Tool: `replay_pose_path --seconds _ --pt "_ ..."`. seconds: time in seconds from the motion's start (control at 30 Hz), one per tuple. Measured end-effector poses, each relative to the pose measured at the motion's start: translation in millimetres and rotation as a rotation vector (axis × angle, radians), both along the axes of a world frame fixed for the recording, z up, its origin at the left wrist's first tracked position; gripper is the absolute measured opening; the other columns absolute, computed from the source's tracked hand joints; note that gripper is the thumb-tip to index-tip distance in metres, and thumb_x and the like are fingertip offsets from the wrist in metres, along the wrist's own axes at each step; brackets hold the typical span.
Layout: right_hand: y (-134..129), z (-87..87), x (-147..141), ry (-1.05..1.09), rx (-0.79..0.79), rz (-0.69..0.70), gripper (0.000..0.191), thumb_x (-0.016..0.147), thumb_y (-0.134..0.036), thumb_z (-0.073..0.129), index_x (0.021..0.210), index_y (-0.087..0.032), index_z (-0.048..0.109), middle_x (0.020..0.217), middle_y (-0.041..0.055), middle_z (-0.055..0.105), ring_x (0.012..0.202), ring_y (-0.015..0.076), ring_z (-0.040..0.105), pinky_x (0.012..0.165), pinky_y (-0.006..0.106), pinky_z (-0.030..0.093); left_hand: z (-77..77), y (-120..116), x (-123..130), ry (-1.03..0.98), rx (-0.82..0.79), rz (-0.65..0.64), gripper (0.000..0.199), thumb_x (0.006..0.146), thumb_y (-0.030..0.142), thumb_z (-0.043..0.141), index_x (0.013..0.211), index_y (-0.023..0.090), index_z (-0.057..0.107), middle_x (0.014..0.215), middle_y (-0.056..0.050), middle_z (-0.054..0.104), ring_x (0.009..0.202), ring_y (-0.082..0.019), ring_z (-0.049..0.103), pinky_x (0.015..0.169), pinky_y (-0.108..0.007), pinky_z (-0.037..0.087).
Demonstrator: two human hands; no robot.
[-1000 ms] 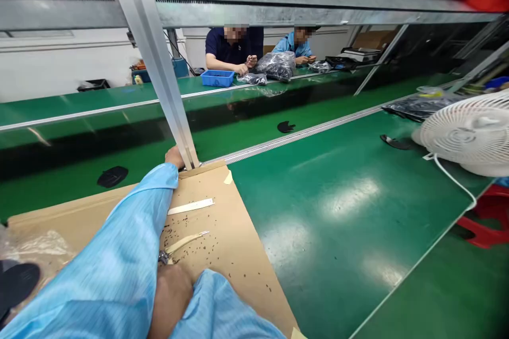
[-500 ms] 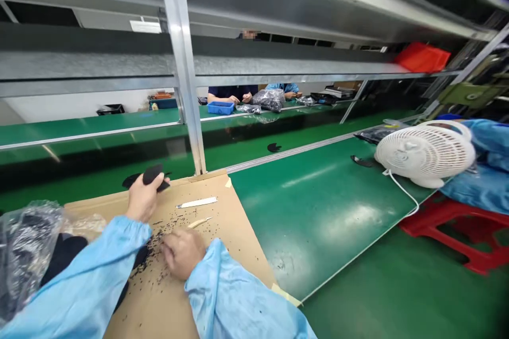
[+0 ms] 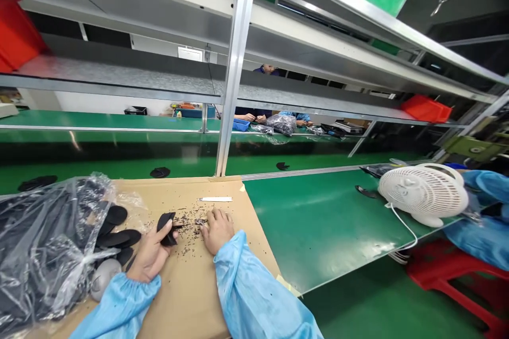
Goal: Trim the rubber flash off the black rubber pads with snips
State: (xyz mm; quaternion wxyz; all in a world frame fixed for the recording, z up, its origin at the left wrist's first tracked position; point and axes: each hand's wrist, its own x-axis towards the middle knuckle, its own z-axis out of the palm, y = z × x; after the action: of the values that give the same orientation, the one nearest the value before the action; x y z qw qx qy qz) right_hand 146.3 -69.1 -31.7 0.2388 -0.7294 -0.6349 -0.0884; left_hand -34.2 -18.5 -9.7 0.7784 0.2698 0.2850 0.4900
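My left hand [image 3: 153,254] is closed around a curved black pad [image 3: 167,228], thumb on top, just above the cardboard sheet [image 3: 199,296]. To its right, my right hand [image 3: 218,230] lies palm down on the cardboard with its fingers curled. A small silvery piece [image 3: 201,221] shows at its thumb; what the fingers cover is hidden. Black crumbs [image 3: 189,243] lie scattered between the hands. Beyond them rests a white, narrow knife-like strip [image 3: 216,199]. Several black rounded pads [image 3: 119,238] spill from a clear plastic bag [image 3: 51,254] at the left.
A metal post [image 3: 233,74] rises behind the cardboard, carrying shelves with red bins [image 3: 425,108]. On the green bench [image 3: 318,217] at the right stands a white fan [image 3: 421,193]. Loose black pieces [image 3: 160,172] lie behind. Other people work across the bench and at the right.
The view has swung left and up. My left hand has come back from the far edge with the black pad, nearer my right hand. The light-handled tool beside my right hand no longer shows.
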Motion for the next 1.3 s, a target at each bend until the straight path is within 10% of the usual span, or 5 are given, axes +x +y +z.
replay_pose_path --seconds 0.7,1.3 --pt "32 7.9 0 0.107 0.268 0.467 0.041 0.090 -0.042 0.056 0.122 -0.017 0.059 0.105 0.0115 0.062 0.098 0.0237 0.057 0.089 0.038 0.049 5.0 18 3 -0.155 -0.261 -0.016 0.011 0.080 0.011 0.064 0.089 0.012 0.057 0.067 0.000 0.056 0.050 -0.007 0.054 0.046 -0.018 0.043" --pt "22 18.0 -4 0.051 0.232 0.471 0.039 0.091 -0.046 0.053 0.118 -0.020 0.062 0.098 0.0094 0.064 0.088 0.0221 0.058 0.081 0.035 0.049 5.5 17 2 -0.141 -0.227 -0.001 0.020 0.076 0.013 0.070 0.090 0.012 0.056 0.072 0.001 0.055 0.053 -0.007 0.053 0.049 -0.019 0.044"
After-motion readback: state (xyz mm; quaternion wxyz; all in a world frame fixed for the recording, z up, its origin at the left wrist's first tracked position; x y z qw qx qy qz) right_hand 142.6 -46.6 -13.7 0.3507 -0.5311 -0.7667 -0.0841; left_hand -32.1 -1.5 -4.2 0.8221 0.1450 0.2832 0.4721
